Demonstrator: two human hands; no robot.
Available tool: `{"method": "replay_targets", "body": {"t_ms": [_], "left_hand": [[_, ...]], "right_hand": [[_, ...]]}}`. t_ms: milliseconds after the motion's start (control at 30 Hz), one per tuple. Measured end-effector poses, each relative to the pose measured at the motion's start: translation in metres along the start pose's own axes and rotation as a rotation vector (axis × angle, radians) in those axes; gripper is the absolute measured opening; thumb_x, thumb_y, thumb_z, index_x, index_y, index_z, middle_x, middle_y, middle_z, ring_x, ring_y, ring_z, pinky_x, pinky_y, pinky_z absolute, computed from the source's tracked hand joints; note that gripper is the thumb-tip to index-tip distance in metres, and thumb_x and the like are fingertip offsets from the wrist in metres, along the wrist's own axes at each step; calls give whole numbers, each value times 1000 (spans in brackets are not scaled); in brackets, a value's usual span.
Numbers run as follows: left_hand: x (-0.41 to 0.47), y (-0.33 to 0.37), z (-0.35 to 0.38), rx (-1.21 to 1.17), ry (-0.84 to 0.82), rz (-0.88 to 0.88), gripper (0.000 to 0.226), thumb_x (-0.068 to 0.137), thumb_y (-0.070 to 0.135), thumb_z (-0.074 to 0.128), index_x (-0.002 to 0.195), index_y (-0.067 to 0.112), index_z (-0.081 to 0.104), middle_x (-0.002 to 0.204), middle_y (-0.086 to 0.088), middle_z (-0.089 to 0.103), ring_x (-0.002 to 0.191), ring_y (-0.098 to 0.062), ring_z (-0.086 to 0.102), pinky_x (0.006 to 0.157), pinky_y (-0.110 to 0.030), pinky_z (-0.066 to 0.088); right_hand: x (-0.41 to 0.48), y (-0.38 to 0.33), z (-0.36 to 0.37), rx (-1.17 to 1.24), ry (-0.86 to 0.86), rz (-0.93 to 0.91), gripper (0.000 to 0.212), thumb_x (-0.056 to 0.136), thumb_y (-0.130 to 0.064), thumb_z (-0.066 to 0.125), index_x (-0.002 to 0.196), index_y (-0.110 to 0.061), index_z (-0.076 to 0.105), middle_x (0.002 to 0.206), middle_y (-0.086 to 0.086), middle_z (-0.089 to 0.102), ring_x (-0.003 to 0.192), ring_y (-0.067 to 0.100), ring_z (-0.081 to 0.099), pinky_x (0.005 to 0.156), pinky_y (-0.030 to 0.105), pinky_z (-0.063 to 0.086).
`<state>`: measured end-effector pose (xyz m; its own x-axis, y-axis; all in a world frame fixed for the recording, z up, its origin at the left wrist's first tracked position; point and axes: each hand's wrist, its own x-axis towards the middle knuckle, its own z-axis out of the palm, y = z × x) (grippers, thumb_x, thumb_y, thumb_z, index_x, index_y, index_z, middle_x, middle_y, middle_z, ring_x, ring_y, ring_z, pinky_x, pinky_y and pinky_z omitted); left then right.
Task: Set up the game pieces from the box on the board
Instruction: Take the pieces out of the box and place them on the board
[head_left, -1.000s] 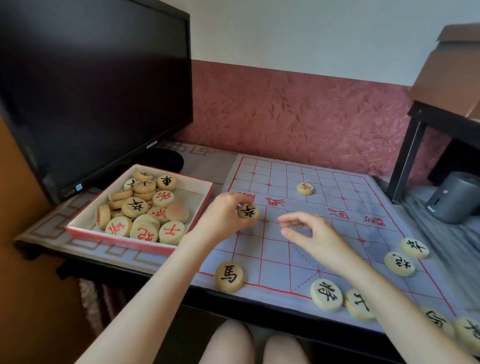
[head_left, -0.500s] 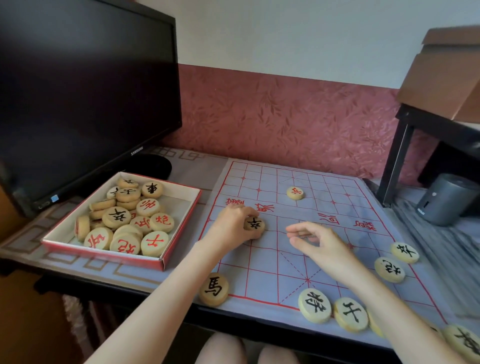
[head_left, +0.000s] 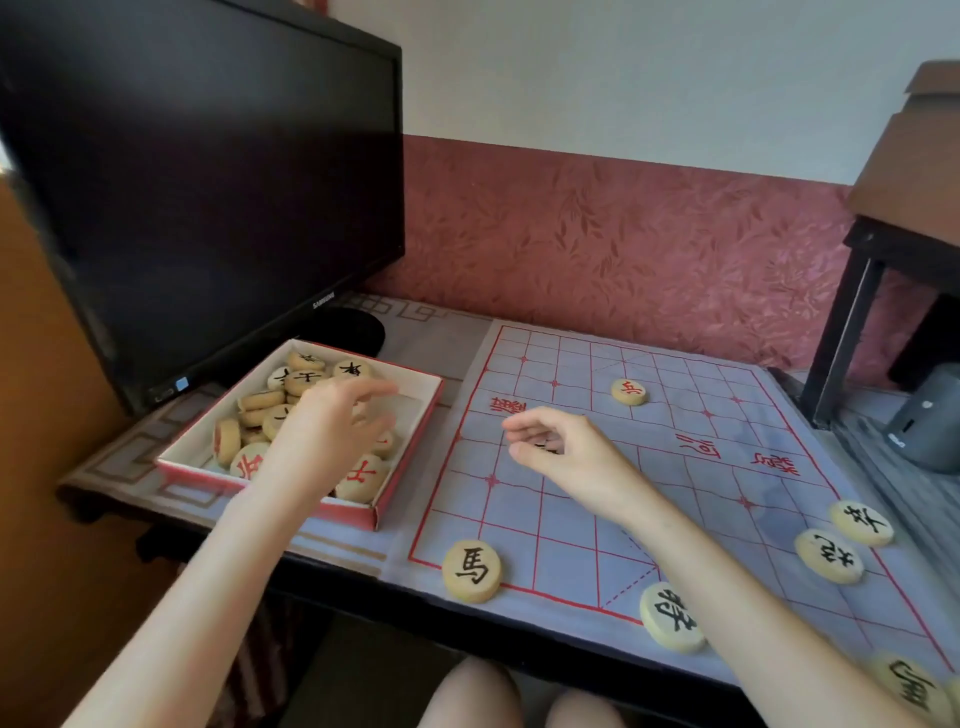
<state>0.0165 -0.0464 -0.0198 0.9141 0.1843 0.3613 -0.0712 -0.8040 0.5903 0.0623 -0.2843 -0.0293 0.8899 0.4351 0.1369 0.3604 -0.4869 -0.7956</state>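
Observation:
The cloth game board (head_left: 597, 499), blue-grey with red lines, lies on the table. The red-edged box (head_left: 353, 512) to its left holds several round wooden pieces with red or black characters. My left hand (head_left: 327, 431) hovers over the box with fingers spread and nothing in it. My right hand (head_left: 576, 457) hangs over the board's left middle, its fingers loosely curled above a black-marked piece (head_left: 543, 445) that is mostly hidden under them. A red-marked piece (head_left: 629, 391) sits on the far half. A black horse piece (head_left: 471, 570) and another black piece (head_left: 672, 616) lie at the near edge.
A large black monitor (head_left: 208, 182) stands behind the box. Two black-marked pieces (head_left: 861, 522) (head_left: 828, 555) rest at the board's right edge, and another piece (head_left: 911, 686) sits at the near right corner. A grey cylinder (head_left: 930, 421) and a dark table leg (head_left: 852, 322) stand at the far right.
My left hand set the black-marked piece on the board, let go and moved left over the box. My right hand shifted left over that piece.

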Motion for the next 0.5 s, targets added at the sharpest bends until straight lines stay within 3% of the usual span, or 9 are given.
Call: {"method": "replay_targets", "body": {"t_ms": [133, 267, 367, 500], "left_hand": [[-4, -38, -32, 96, 77, -118, 31, 82, 23, 65, 112, 32, 64, 113, 2, 63, 97, -19, 59, 81, -37, 53], [-7, -64, -43, 158, 48, -128, 37, 78, 20, 71, 114, 23, 64, 114, -4, 62, 91, -14, 54, 80, -27, 44], [-7, -70, -43, 179, -4, -111, 40, 76, 21, 72, 115, 20, 64, 117, -4, 63, 102, -20, 58, 86, -31, 46], [-2, -75, -41, 255, -47, -78, 42, 75, 23, 73, 116, 20, 63, 118, -7, 63, 110, -25, 53, 92, -40, 46]], "right_hand": [[26, -21, 33, -34, -69, -47, 23, 85, -25, 63, 108, -27, 63, 106, -11, 66, 104, 3, 59, 87, 19, 38], [45, -44, 56, -82, -133, -116, 32, 86, -19, 62, 118, -18, 60, 117, -4, 64, 110, 7, 56, 93, 18, 37], [58, -52, 73, -159, -170, -118, 37, 86, -22, 62, 123, -18, 58, 127, -3, 59, 119, 10, 51, 97, 21, 36], [73, -53, 90, -267, -211, -73, 42, 86, -31, 63, 126, -22, 55, 133, -1, 56, 127, 21, 45, 106, 35, 34]]}}
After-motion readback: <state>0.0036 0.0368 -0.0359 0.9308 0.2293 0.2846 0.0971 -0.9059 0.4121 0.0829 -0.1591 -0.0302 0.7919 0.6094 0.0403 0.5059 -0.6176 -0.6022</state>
